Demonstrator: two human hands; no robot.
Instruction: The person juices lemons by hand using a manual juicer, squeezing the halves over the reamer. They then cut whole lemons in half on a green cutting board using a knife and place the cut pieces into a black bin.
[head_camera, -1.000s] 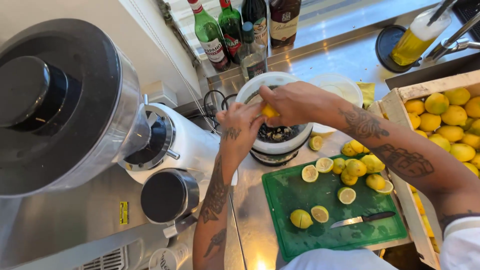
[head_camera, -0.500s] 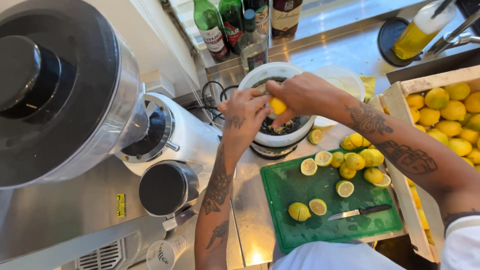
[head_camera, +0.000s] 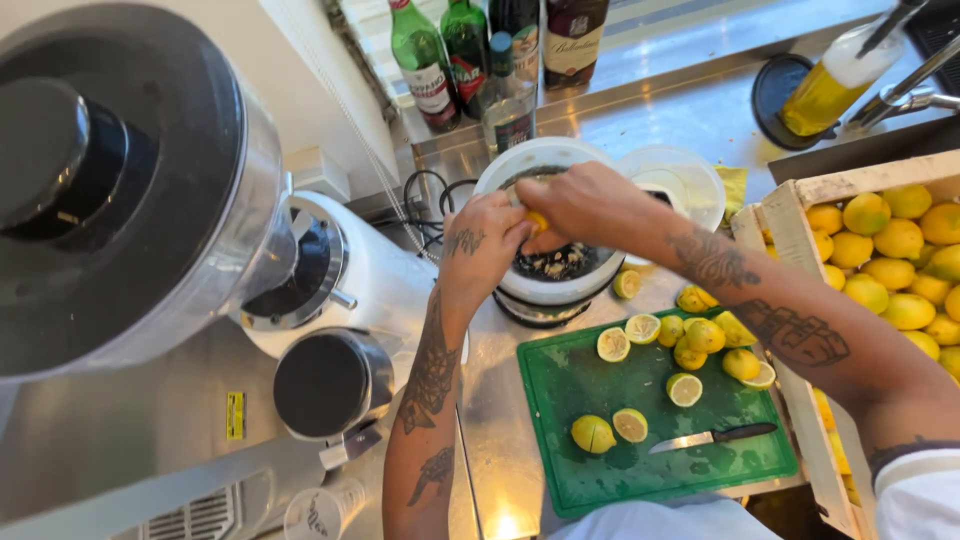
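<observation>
Far left is a big round dark-lidded machine (head_camera: 110, 190) taking up most of the view, and next to it a white appliance (head_camera: 350, 275) with a dark cup (head_camera: 325, 383) under its spout, all on a steel counter (head_camera: 500, 400). Moving right, the left hand (head_camera: 483, 245) has its fingers curled in against a small yellow lemon piece (head_camera: 538, 220), and the right hand (head_camera: 590, 207) comes in from the other side, closed around the same piece, so both are gripping it right over the white citrus juicer (head_camera: 555, 270). The juicer bowl has dark pulp and seeds in it, from what I can make out. Behind it sit green glass bottles (head_camera: 445, 60) and a clear one along the back ledge. Just below and right of the juicer is a green cutting board (head_camera: 650, 420) with cut lemon halves (head_camera: 690, 345) scattered on it, plus a dark-handled knife (head_camera: 712, 437) lying near the front edge. Far right there's a wooden crate (head_camera: 800, 200) packed with whole lemons (head_camera: 895, 260), and up top a squeeze bottle (head_camera: 830, 85) of yellow liquid.
</observation>
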